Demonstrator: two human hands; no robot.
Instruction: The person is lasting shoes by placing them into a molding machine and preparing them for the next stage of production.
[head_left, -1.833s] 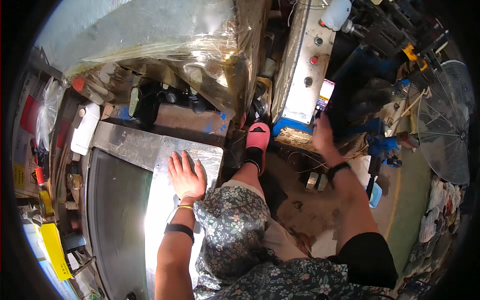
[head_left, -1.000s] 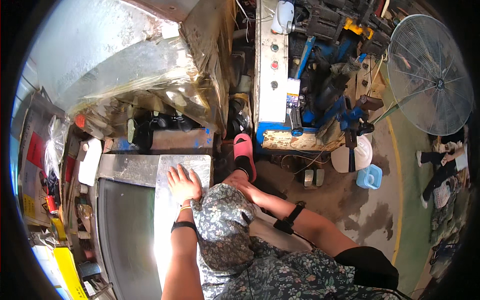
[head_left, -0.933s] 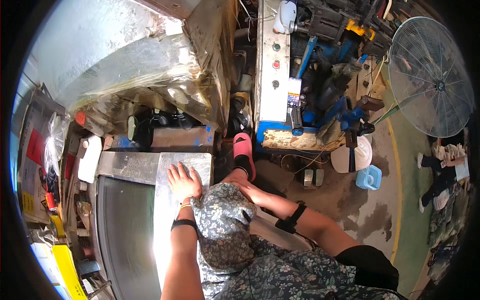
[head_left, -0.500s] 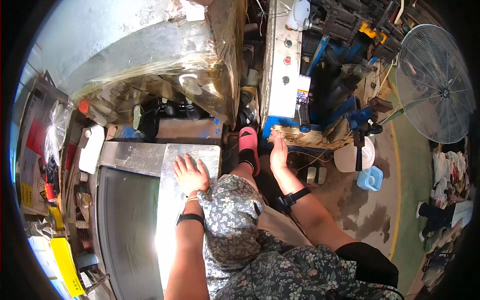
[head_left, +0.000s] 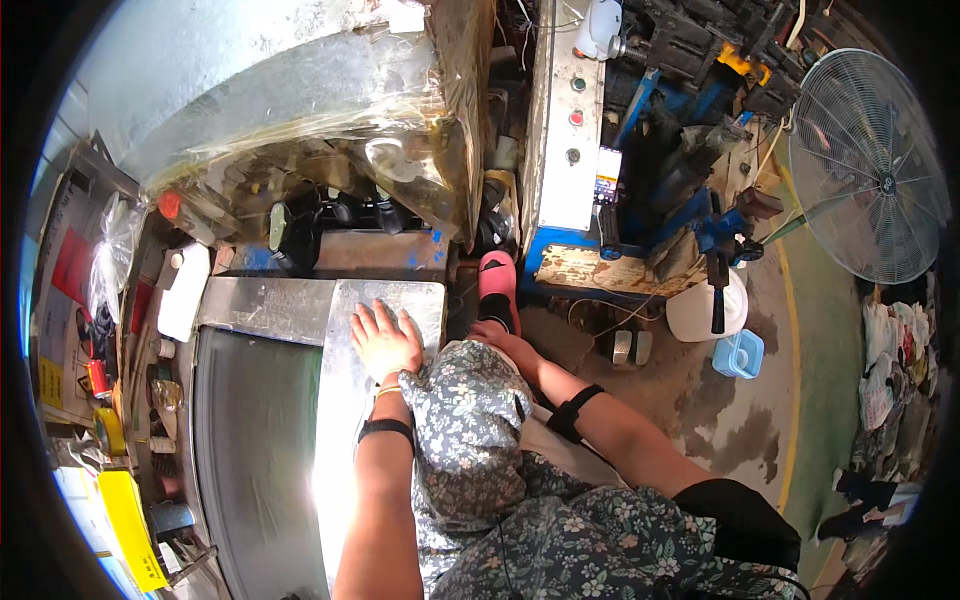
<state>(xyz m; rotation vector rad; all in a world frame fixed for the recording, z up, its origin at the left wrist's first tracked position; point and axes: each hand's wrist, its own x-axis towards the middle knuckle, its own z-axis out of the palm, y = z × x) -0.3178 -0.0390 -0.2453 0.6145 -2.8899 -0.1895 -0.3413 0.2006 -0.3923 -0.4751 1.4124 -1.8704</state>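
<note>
My left hand [head_left: 388,346] lies flat, fingers spread and empty, near the far right corner of the metal worktop [head_left: 427,303] at my left, apparently for support; right hand [head_left: 510,344] at my floral lap cloth's [head_left: 465,420] far edge, grip cannot be told.

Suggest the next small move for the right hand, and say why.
Perhaps raise the right hand slightly toward the control panel: no object shows in it, and the panel stands ahead of it on that side. The left hand lies flat on the metal surface, so it could probably give support meanwhile.
</note>
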